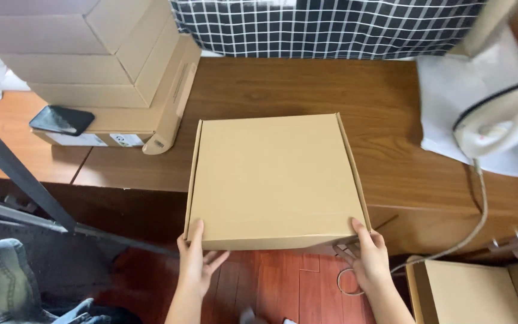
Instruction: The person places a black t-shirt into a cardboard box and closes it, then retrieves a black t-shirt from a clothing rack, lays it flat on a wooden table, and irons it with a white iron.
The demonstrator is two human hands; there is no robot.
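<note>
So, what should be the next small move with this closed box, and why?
Probably push the cardboard box further onto the wooden table: the left hand and the right hand hold its near corners, and its near edge overhangs the table.

Iron (499, 123) cut off right; fingers (211, 259) under box (274, 180).

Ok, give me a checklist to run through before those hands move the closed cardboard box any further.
1. Left hand on the cardboard box, near left corner: ok.
2. Right hand on the near right corner: ok.
3. Lid shut flat: ok.
4. Box fully on the wooden desk: not ok, near edge overhangs.
5. Iron apart from the box: ok.
6. Iron cord off the right hand: cannot tell, it loops close by.
</note>
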